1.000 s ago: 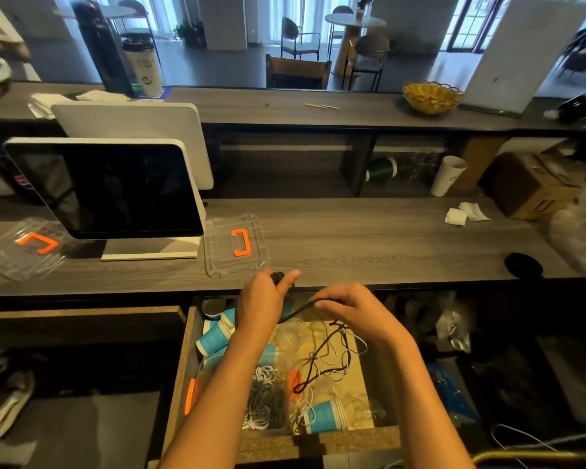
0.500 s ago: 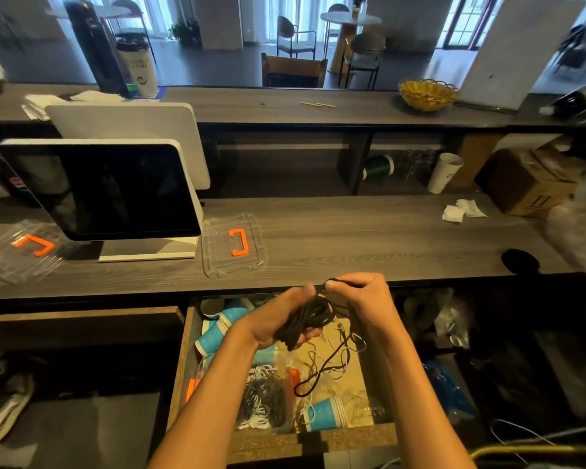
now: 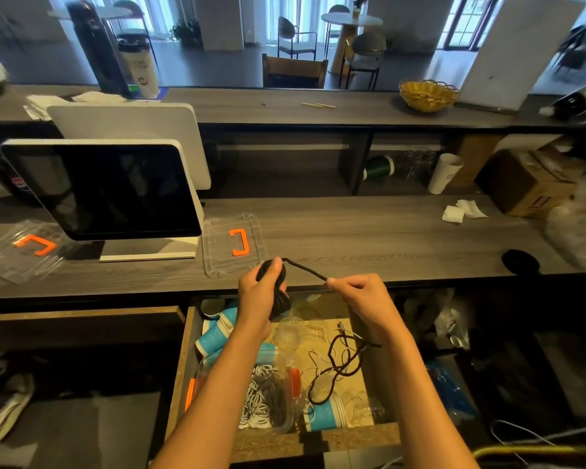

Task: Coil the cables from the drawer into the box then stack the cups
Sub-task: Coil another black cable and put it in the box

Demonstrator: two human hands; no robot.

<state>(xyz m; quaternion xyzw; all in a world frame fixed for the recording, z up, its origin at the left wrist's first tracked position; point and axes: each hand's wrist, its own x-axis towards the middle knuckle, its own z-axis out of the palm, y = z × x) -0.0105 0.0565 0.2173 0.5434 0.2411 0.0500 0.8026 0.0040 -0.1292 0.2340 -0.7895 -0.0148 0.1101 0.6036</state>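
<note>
My left hand (image 3: 261,294) grips a wound bundle of black cable (image 3: 274,292), thumb pressed on top, while my right hand (image 3: 362,294) pinches the free strand stretched between them, just above the counter's front edge. Below my wrists the open drawer (image 3: 183,353) holds a clear plastic box (image 3: 271,397) with orange latches, filled with coiled white and grey cables, beside blue-and-white paper cups (image 3: 217,336) and a loose black cord (image 3: 339,367). The box's clear lid (image 3: 232,245) lies on the counter (image 3: 369,238) next to a dark-screened monitor (image 3: 109,191).

A café service counter is shown: a point-of-sale screen (image 3: 105,187) is mounted on the wooden counter (image 3: 369,238), paper cups (image 3: 444,173) are shelved beneath the upper ledge, and round tables with chairs (image 3: 351,35) are seen beyond.
</note>
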